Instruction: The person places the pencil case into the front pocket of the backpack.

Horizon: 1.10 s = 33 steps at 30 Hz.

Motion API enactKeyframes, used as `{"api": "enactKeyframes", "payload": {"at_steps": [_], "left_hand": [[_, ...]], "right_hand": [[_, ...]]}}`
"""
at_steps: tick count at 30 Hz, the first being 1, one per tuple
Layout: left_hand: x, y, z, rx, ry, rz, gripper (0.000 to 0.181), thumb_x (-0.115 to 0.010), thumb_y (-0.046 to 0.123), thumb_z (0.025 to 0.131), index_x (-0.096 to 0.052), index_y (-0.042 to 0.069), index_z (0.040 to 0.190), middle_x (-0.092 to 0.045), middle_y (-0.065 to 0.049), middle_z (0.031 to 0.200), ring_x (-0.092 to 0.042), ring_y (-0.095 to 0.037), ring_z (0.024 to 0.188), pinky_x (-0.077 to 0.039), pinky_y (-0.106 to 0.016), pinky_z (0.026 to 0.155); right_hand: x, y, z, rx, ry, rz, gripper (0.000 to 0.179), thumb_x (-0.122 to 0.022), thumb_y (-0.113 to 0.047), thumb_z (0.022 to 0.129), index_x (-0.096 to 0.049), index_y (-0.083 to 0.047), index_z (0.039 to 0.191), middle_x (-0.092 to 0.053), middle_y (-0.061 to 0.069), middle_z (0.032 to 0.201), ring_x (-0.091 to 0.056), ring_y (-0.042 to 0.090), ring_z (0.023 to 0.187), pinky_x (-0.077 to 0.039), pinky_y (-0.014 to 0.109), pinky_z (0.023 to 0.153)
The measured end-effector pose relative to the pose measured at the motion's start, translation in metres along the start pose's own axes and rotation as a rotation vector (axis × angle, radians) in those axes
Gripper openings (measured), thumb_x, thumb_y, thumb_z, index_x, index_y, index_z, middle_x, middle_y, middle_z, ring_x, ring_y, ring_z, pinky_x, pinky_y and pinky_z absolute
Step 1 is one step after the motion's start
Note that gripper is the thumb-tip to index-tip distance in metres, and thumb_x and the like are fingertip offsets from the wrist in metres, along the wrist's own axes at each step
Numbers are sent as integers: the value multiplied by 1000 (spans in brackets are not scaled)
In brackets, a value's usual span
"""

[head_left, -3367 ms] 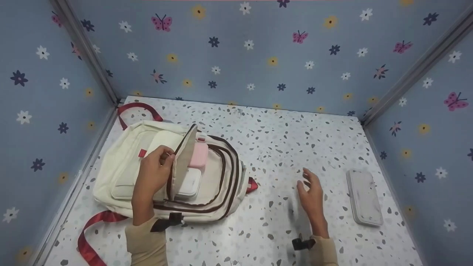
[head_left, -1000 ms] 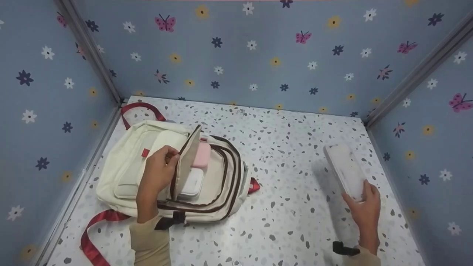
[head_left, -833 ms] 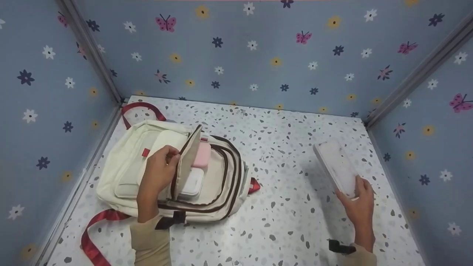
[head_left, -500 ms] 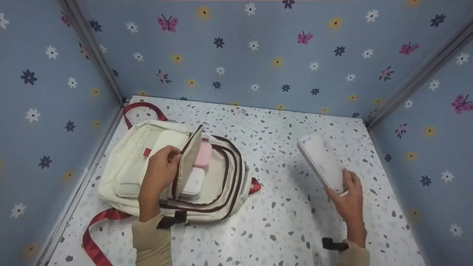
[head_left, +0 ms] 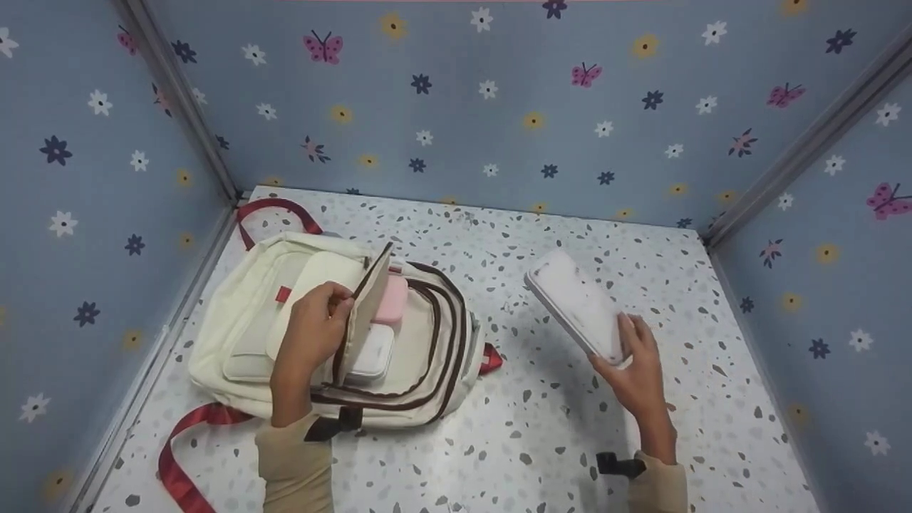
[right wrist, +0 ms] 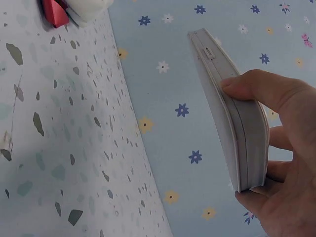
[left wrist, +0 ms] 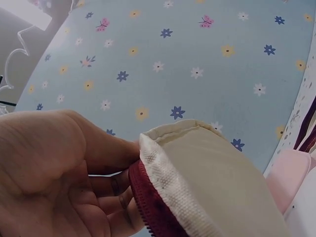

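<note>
A cream backpack lies on the left of the table, its zipped front pocket open. My left hand pinches the edge of the pocket flap and holds it raised; in the left wrist view the flap's dark red zipper is near the fingers. Inside the pocket lie a pink rounded case and a white box, both partly hidden by the flap. My right hand grips one end of a long white hard pencil case, tilted above the table; a seam and small catch show along its side.
Red straps spread from the backpack, and a red tab sticks out at its right end. The speckled white table is bounded by flowered blue panels at the back and both sides.
My right hand has taken the pencil case from the table's right side and carried it left towards the backpack. My left hand has kept the flap raised.
</note>
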State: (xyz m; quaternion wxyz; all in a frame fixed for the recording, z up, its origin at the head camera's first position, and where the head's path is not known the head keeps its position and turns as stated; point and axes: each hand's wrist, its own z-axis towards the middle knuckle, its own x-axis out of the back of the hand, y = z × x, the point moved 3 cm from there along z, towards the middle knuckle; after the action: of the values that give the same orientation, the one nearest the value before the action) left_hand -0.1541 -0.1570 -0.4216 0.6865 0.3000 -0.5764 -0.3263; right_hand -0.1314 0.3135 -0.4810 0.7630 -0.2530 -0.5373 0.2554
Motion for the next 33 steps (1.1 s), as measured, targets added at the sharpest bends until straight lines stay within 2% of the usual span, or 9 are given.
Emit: {"api": "enactKeyframes", "payload": {"at_steps": [9, 16, 22, 33], "left_hand": [[-3, 2, 0, -9, -7, -5, 11, -55, 5, 94, -62, -2, 100, -62, -16, 91, -58, -28, 86, -43, -40, 77], [-6, 4, 0, 1, -14, 11, 12, -55, 6, 94, -62, -1, 100, -60, -15, 90, -56, -27, 84, -42, -39, 76], [-9, 8, 0, -10, -6, 18, 11, -55, 5, 93, -62, -1, 99, -61, -14, 90, -56, -26, 83, -42, -38, 75], [-14, 13, -1, -40, -8, 26, 8, -56, 4, 93, -61, -1, 97, -60, -14, 90, -57, -27, 85, -44, -41, 77]], "right_hand": [[-16, -23, -1, 75, -74, 68, 83, -82, -16, 72, -41, -7, 144, -38, 13, 146, -35, 28, 134, -32, 52, 104], [-32, -37, -4, 84, -169, 94, 84, -82, -22, 73, -40, -12, 146, -33, 13, 151, -31, 31, 138, -30, 54, 106], [-52, -53, -5, 170, -226, 118, 81, -82, -21, 74, -42, -11, 144, -35, 14, 149, -33, 32, 137, -32, 54, 105], [-95, -79, -11, 254, -351, 56, 80, -81, -23, 73, -44, -15, 144, -36, 15, 149, -33, 33, 138, -34, 51, 107]]}}
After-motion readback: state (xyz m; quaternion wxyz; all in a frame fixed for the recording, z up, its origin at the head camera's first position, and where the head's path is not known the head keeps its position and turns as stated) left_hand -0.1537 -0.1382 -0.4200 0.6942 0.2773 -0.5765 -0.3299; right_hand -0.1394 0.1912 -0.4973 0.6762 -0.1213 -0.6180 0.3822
